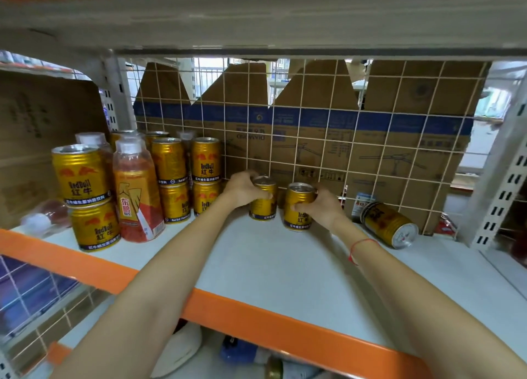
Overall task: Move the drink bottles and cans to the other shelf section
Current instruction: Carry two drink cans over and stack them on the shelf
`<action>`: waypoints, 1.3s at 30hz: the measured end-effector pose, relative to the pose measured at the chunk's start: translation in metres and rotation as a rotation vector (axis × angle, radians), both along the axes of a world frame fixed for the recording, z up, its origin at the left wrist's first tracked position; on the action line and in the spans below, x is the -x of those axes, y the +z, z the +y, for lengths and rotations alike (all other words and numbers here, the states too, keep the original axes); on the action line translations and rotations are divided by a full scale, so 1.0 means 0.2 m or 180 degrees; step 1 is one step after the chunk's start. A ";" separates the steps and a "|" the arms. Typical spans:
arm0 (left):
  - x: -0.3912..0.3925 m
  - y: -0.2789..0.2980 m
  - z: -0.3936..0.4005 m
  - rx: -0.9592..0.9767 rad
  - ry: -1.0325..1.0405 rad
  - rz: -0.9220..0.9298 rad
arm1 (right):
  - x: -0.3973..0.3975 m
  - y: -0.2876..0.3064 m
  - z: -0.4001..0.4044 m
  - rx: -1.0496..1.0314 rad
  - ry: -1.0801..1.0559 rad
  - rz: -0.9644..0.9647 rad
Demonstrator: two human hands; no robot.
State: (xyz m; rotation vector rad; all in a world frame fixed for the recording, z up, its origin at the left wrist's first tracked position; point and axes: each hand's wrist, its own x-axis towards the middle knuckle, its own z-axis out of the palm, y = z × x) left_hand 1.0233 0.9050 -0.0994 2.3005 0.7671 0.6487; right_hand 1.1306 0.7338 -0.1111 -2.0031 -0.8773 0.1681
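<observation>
Deep on the white shelf [256, 267], my left hand [242, 192] grips an upright gold can [263, 205] near the wire back. Right beside it, my right hand [320, 206] grips a second upright gold can [298, 210]. Both cans stand on the shelf, a small gap between them. At the left, gold cans stand stacked two high [176, 179], with an orange-labelled drink bottle [137, 196] in front of them. One gold can [389, 224] lies on its side at the right, its base facing me.
A wire grid back panel [342, 139] with flattened cardboard behind it closes the rear. The orange shelf lip [256, 313] runs along the front. A small bottle [45, 216] lies on its side at far left. Perforated uprights [504, 185] bound the right side.
</observation>
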 end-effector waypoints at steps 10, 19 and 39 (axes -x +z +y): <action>0.11 0.13 -0.03 0.0484 -0.1001 0.0902 | 0.00 0.06 -0.13 0.0316 0.0292 0.0123; 0.07 0.00 -0.18 0.0130 -0.0439 0.0471 | 0.04 0.09 -0.07 0.0974 0.0406 -0.0626; 0.26 0.16 -0.42 -0.0551 -0.0376 0.0964 | 0.19 0.20 -0.28 0.1190 0.0218 -0.1186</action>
